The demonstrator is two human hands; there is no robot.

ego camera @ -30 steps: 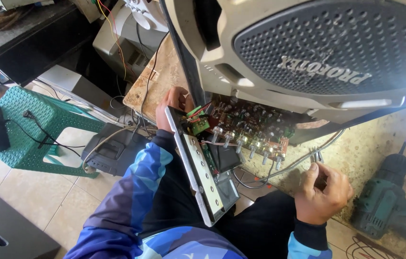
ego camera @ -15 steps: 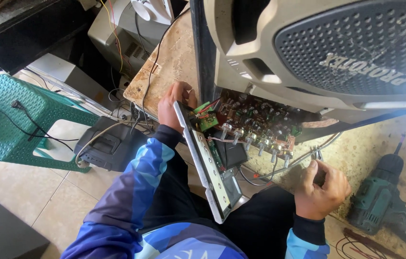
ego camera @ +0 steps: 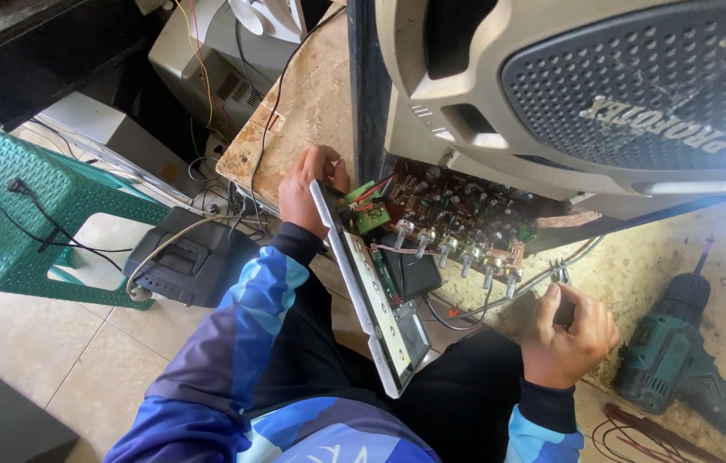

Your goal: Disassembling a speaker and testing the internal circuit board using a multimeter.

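On a cluttered tiled floor, the left hand (ego camera: 305, 190) grips a metal panel (ego camera: 369, 296) while the right hand (ego camera: 570, 333) is fisted around a tool (ego camera: 562, 276) beside the circuit board (ego camera: 453, 219).

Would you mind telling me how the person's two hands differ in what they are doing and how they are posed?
The left hand grips the upper end of the long silver front panel, fingers wrapped over its edge; the right hand is curled in a fist around a small tool. The left hand sits high, against the wooden board; the right hand is low, near the green drill. Both wear the same blue sleeves and flank the circuit board.
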